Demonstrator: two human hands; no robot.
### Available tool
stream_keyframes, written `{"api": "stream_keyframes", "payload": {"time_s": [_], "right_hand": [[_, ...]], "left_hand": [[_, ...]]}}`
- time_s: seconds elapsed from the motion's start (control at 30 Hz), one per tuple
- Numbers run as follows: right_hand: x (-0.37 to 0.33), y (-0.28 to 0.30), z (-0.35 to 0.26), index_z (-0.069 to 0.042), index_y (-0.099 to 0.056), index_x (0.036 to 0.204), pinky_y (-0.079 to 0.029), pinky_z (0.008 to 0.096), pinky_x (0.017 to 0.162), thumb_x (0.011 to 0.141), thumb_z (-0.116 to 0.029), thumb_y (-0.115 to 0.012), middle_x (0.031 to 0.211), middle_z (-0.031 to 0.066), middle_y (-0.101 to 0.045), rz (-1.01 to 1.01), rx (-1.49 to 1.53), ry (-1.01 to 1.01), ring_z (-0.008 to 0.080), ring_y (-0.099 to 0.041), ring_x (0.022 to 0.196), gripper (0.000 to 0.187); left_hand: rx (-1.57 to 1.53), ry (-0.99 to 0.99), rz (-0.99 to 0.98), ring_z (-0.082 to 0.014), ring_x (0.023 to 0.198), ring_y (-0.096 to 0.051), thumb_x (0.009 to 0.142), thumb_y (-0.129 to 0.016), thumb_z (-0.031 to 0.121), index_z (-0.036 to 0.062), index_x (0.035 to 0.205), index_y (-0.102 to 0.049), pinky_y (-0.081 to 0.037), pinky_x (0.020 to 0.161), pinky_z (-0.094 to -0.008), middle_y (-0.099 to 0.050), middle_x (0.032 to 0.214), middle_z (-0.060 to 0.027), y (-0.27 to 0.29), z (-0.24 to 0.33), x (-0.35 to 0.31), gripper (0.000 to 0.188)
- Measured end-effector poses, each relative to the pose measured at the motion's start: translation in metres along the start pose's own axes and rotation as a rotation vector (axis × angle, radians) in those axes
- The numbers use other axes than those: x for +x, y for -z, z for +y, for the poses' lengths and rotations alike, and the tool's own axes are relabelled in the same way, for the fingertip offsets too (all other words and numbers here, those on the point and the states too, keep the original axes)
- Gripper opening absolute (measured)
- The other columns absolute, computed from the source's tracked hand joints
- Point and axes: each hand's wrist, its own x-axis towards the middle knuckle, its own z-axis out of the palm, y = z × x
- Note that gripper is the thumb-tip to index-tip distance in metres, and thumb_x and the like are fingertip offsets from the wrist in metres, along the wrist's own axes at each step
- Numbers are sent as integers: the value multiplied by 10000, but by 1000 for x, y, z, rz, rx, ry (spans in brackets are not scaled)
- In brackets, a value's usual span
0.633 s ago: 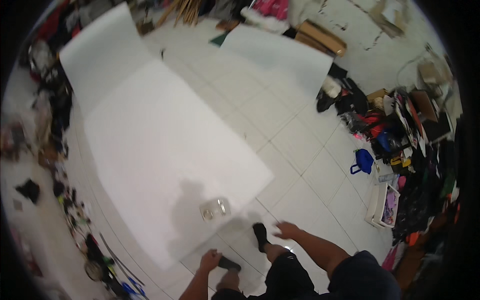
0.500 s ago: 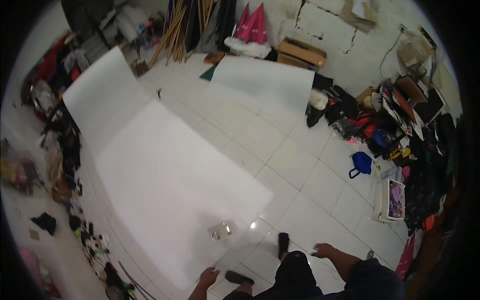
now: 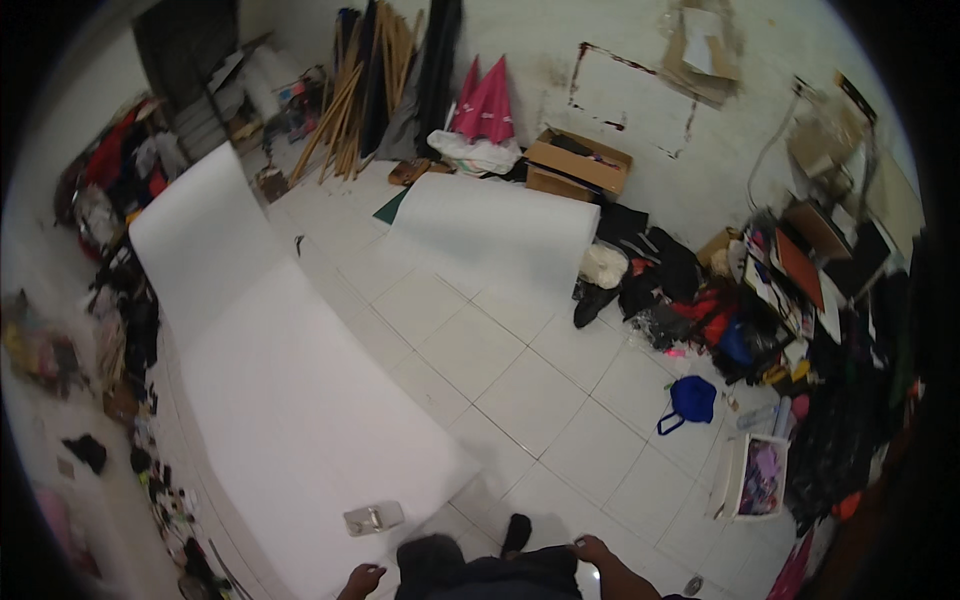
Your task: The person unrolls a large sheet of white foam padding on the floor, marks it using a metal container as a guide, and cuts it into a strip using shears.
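Near the lower edge hangs my left hand (image 3: pixel 363 580), its fingers loosely curled with nothing visible in them. My right hand (image 3: pixel 590 549) is beside my dark shorts, fingers bent in; it too shows nothing held. A long white sheet (image 3: pixel 290 370) lies across the floor, its far end raised at the upper left. On its near end, just ahead of my left hand, rests a small shiny rectangular metal object (image 3: pixel 373 518) with a round part on it. Neither hand touches the sheet or this object. One dark shoe (image 3: pixel 516 535) shows on the tiles.
A second white sheet (image 3: pixel 490 230) curves up near the back wall, before a cardboard box (image 3: pixel 578 165) and bundled wooden sticks (image 3: pixel 345 120). Piled clothes and bags line both sides. A blue bag (image 3: pixel 692 400) and a white bin (image 3: pixel 755 478) stand at right.
My view has tilted up and I have come nearer the sheet, so the metal object sits lower and more to the left. My right hand has drawn closer to my body.
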Motion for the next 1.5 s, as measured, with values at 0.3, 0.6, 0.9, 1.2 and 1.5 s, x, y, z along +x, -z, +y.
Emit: {"api": "stream_keyframes", "payload": {"time_s": [0.3,0.6,0.9,1.2,1.5], "right_hand": [[160,245,-185,-43,-639,1174,-517,385,885,830,-491,-684,1074,171,-693,171,3,161,294,-658,1024,567],[302,344,-213,-20,-663,1067,-538,403,645,807,-488,-708,828,127,-709,149,439,-79,224,-679,716,537],[388,413,-310,-54,-644,751,-472,404,531,895,-443,-614,635,113,-594,-64,188,-58,256,-554,559,416],[718,642,-585,-39,-702,880,-524,496,783,929,-439,-503,851,214,-683,-77,-947,742,386,-674,861,450],[851,723,-1109,-30,-606,1020,-451,265,465,927,-295,-621,811,59,-622,202,39,682,137,-598,625,281]], "left_hand": [[-33,154,-192,-185,711,-651,838,-692,481,34,1072,-704,-528,620,-367,-687,838,-88,-29,174,47,505],[383,-109,91,-339,858,-672,900,-603,458,84,1004,-728,-523,785,-445,-712,966,-174,91,329,273,408],[-472,-449,351,-269,1060,-634,885,-651,422,23,1213,-617,-493,918,-363,-667,1126,-185,332,772,365,518],[-352,303,311,-370,1095,-623,812,-655,491,27,1059,-713,-491,955,-421,-672,1123,-221,307,658,467,528],[-817,798,-31,-294,831,-688,853,-645,516,8,960,-720,-568,748,-426,-702,903,-176,275,648,493,525]]}}
